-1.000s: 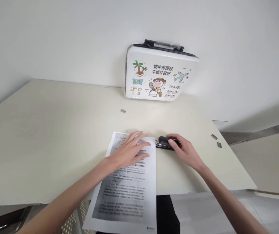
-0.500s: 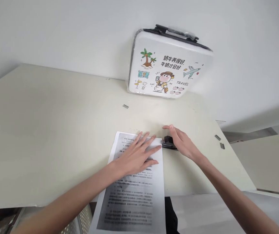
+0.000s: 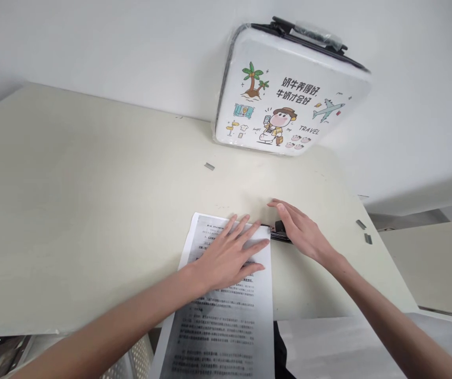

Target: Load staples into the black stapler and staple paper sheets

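My left hand (image 3: 229, 258) lies flat with its fingers spread on a printed sheet of paper (image 3: 218, 329), which may be a stack. The paper's lower end hangs over the table's near edge. At the paper's upper right corner, my right hand (image 3: 302, 229) is on a black stapler (image 3: 280, 229), with its palm and thumb over the back part. The stapler's front end meets the corner, and a dark bit of it shows just beyond the paper's top edge. Most of the stapler's rear is hidden under the hand.
A white cartoon-printed case (image 3: 289, 95) in clear plastic stands against the wall at the back of the table (image 3: 91, 200). One strip of staples (image 3: 209, 166) lies in front of it. Two more staple strips (image 3: 364, 231) lie near the right edge.
The stapler has moved against the paper's corner, its front end now overlapping it. My left hand stays flat on the paper. The whole view has shifted slightly.
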Tool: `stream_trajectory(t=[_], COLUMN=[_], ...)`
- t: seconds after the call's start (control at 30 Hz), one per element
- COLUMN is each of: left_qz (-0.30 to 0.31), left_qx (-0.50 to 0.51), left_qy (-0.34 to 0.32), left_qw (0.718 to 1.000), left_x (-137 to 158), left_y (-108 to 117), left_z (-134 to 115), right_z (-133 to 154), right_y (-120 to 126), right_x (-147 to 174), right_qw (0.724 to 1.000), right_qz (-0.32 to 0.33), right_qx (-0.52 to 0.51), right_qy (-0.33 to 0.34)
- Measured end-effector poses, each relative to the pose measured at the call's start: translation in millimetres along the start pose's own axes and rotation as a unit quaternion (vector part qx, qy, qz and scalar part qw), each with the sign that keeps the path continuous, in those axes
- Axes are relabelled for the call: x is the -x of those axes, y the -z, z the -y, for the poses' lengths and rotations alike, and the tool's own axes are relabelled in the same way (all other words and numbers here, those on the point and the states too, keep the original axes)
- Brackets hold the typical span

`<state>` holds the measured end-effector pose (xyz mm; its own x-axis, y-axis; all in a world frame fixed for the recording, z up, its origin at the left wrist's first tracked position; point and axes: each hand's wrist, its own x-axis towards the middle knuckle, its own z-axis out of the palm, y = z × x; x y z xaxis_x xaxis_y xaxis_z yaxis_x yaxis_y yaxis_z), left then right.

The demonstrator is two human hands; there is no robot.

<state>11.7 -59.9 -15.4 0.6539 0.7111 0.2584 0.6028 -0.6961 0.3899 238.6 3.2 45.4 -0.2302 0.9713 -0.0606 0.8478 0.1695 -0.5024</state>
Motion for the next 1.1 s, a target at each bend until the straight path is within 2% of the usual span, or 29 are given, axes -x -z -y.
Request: stream_trajectory(t=[0.23,0.43,0.73,1.1], left_qz=[-0.001,0.004,-0.002,0.027], left_qx=[0.001,-0.007,0.000,-0.013], left_qy=[0.002,0.004,0.002,0.006], left_qw=[1.000,1.000,1.000,1.000], left_x=[-1.1,-1.1,-1.2,-2.0], left_y=[-1.5,-0.6,-2.5,1.7], left_z=[-0.2,-0.7,0.1,-1.1], right_z=[-1.2,0.1,3.9,10.1], right_y=[-1.5,-2.6,-1.5,-0.2], right_x=[-0.5,-0.9,-0.9,-0.5], right_qw=[1.000,1.000,0.998,0.993], right_qz=[0.011,0.003,0.033,0.050], right_qx=[0.016,0.027,0.059,0.104], right_qy=[-0.013,0.009,-0.008,-0.008])
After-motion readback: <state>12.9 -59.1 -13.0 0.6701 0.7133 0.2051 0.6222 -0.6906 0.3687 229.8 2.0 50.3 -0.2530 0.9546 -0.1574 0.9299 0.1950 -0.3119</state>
